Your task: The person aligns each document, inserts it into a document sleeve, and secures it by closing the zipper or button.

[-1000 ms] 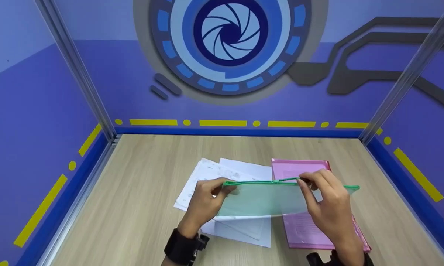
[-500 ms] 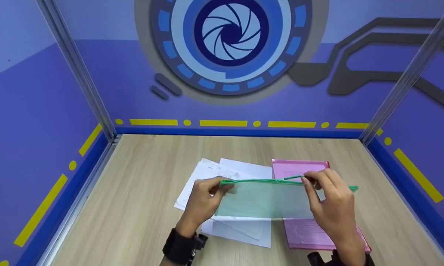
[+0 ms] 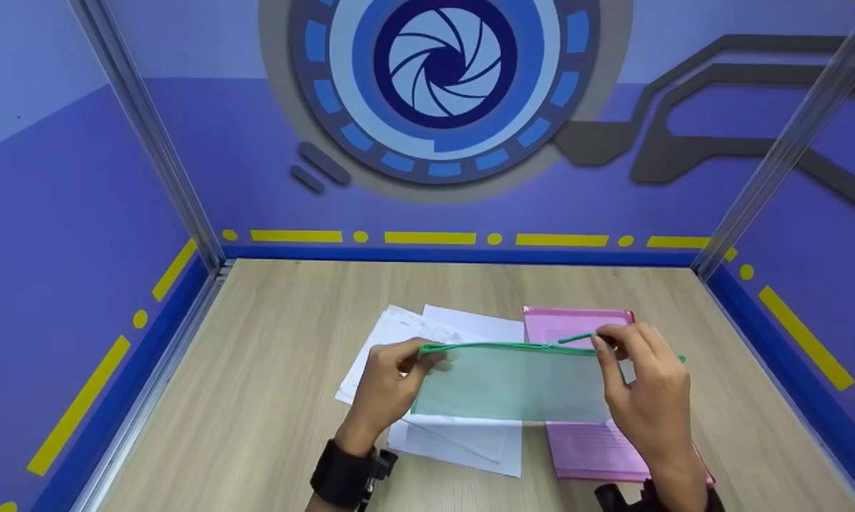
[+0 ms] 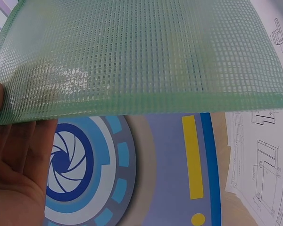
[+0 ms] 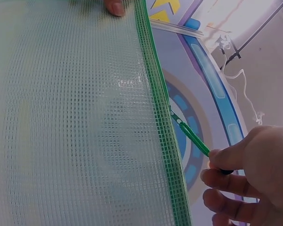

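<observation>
A green translucent mesh zipper pouch is held up above the table, its green-edged zipper along the top. My left hand pinches the pouch's upper left corner; in the left wrist view, the fingers of that hand lie behind the mesh. With thumb and fingertips, my right hand pinches the end of the green zipper pull cord. That cord stretches from the slider on the zipper edge. Right of the slider, the pouch's far end is partly hidden behind my right hand.
White printed sheets lie loosely stacked on the wooden table, partly under the pouch. A pink zipper folder with papers visible through it lies to their right. Purple panels enclose the back and sides.
My right hand has moved a little to the right with the pull cord, and the slider has shifted right along the zipper. The left hand and pouch corner have drifted slightly left.
</observation>
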